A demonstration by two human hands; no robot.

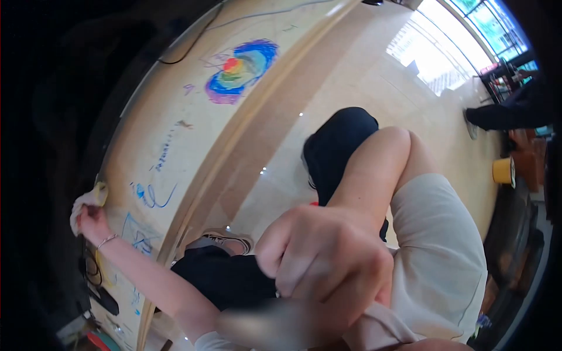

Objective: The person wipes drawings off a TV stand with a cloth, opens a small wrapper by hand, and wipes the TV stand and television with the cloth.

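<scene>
My left hand [93, 223], with a bracelet at its wrist, is closed on a pale crumpled cloth [82, 209] at the far left. The cloth touches the edge of a light table [193, 117] covered with coloured marker drawings. Close to the camera, my right hand [328, 257] is curled with its fingers folded in, over my lap. Something pale and blurred [263, 326] lies just below it; what it is, and whether the hand holds it, I cannot make out.
A rainbow-like drawing [243, 70] marks the table's upper part. Black cables and a dark object [104, 299] lie at lower left. A yellow bucket [503, 171] stands at right. Another person's dark-clothed leg [497, 116] shows at upper right.
</scene>
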